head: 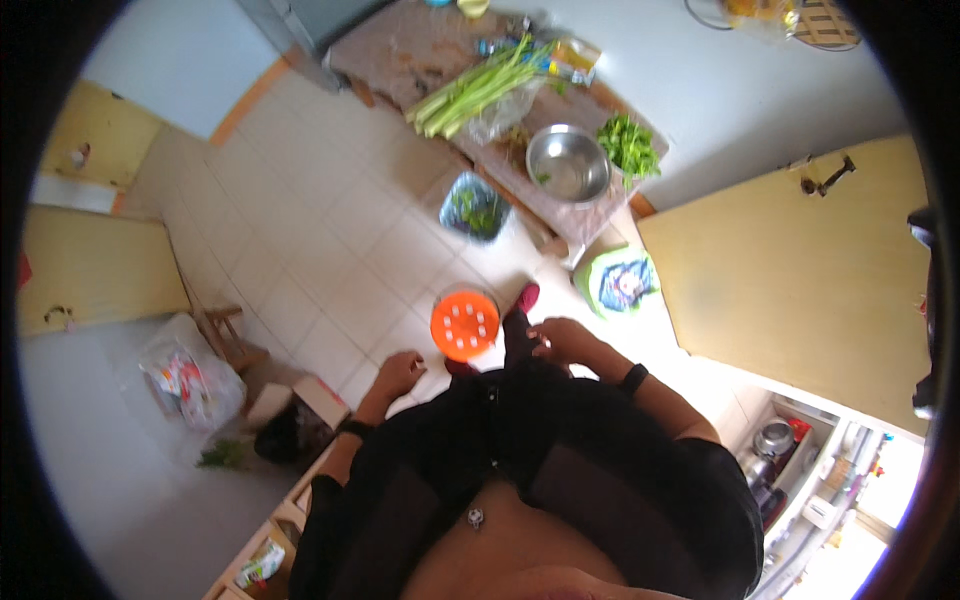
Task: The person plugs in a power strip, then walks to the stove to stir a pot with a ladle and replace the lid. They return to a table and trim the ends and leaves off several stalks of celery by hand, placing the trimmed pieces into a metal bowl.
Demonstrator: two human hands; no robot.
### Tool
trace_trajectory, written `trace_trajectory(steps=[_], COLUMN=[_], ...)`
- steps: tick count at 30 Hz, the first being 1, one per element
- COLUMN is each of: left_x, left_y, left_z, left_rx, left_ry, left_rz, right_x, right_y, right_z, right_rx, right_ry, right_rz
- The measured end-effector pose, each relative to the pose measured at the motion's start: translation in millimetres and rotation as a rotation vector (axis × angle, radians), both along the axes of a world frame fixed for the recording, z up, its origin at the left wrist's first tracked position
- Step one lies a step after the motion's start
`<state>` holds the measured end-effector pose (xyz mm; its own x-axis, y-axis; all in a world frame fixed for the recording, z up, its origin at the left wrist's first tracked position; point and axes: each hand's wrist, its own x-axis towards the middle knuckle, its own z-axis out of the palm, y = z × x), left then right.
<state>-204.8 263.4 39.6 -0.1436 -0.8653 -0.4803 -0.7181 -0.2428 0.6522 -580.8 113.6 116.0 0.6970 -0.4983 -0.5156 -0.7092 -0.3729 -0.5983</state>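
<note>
My left hand (403, 373) hangs loosely curled above the tiled floor, with nothing seen in it. An orange plastic stool (465, 328) with a ring of holes in its seat stands in front of me, right of that hand and apart from it. Beside my dark trouser leg, my right hand (568, 343) has its fingers bent and apart; no object shows in it. Ahead is a low table (390, 56) bearing a steel bowl (568, 165), long green celery-like stalks (472, 94) on clear plastic and a heap of leafy greens (628, 146).
A lined bin (474, 206) with leaf scraps stands by the table's near edge. A green plastic bag (619, 281) sits near the yellow door (787, 255). At left are a wooden stool (225, 334), a white plastic bag (195, 382) and an open cardboard box (319, 397).
</note>
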Motion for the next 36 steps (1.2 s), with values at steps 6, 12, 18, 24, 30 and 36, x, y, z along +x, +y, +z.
trace_trajectory(steps=[6, 12, 18, 24, 30, 36], left_x=[-2.9, 12.8, 52.2, 97.8, 110.9, 158.2], left_y=[-63.2, -114.2, -154.7, -223.6, -350.3, -396.3], left_z=[13.1, 17.6, -1.8, -40.0, -40.7, -43.5], left_rx=[0.127, 0.271, 0.325, 0.368, 0.276, 0.270], left_ry=[-0.064, -0.156, -0.188, -0.210, -0.296, -0.315], left_rz=[-0.124, -0.130, -0.326, -0.571, -0.763, -0.721], right_x=[-16.0, -62.6, -93.0, -60.1, 4.3, 53.5], right_y=[-73.7, -128.3, -150.4, -157.5, -163.4, -178.9], right_z=[-30.0, -54.7, -68.2, -76.9, -78.9, -77.2], right_rx=[0.021, 0.000, -0.024, 0.100, 0.194, 0.229], right_ry=[-0.159, -0.164, -0.077, -0.048, -0.022, -0.022], right_rz=[-0.069, -0.146, -0.261, -0.444, -0.670, -0.693])
